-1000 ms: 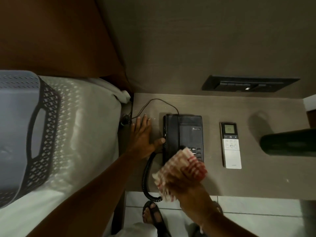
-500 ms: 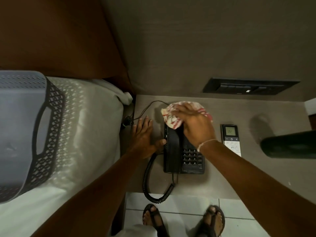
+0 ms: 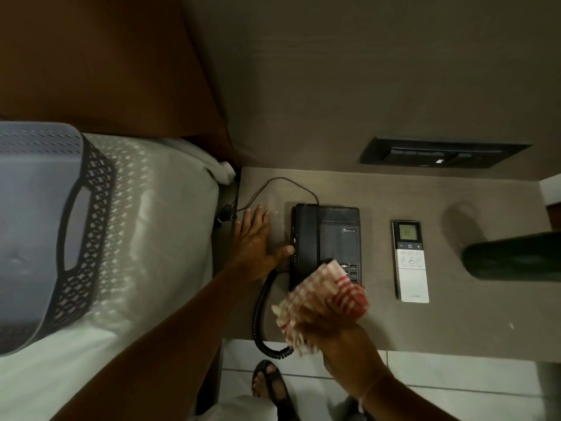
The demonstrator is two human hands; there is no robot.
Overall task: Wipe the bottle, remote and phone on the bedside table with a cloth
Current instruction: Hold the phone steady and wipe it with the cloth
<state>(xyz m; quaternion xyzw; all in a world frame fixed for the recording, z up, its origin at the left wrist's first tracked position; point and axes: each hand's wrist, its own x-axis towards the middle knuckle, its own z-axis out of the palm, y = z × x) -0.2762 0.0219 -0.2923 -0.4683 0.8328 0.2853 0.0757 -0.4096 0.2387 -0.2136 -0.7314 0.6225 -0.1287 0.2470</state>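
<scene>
Since half a second ago, right hand [image 3: 337, 335] has swept from the phone's [image 3: 326, 244] far end to its near edge, fingers bunched around the red-checked cloth [image 3: 328, 296] over the keypad. Left hand [image 3: 258, 244] lies flat and spread on the table [image 3: 455, 323], thumb touching the handset; remote [image 3: 410, 261] and dark bottle [image 3: 513, 256] to the right

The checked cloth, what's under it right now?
The red checked cloth, bunched in the right hand, covers the near right corner of the black desk phone. A few keypad buttons show beside it; the rest are hidden.
</scene>
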